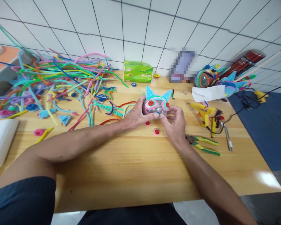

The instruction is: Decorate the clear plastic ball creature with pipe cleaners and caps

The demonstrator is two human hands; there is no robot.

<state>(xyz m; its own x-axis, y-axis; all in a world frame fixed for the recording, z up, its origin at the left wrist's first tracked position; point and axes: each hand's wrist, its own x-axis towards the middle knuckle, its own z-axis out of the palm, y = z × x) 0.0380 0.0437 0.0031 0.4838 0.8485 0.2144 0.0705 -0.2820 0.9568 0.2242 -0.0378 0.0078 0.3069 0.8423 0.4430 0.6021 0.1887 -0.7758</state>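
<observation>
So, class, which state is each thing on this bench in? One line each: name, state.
Craft head, held by left hand and right hand, ears up
Pliers, lying flat, handles spread
Glue gun, lying down, heat unknown
Cutter, lying down, blade unclear
Pipe cleaners, heaped loosely
Green packet, near the wall
Red flask, tilted
Red disc, lying loose

No readable lettering
The green pack (138, 67) against the tiled wall (140, 43) carries small printed marks, too blurred to read; the small blue disc (133, 84) near it bears an unreadable white mark.
</observation>
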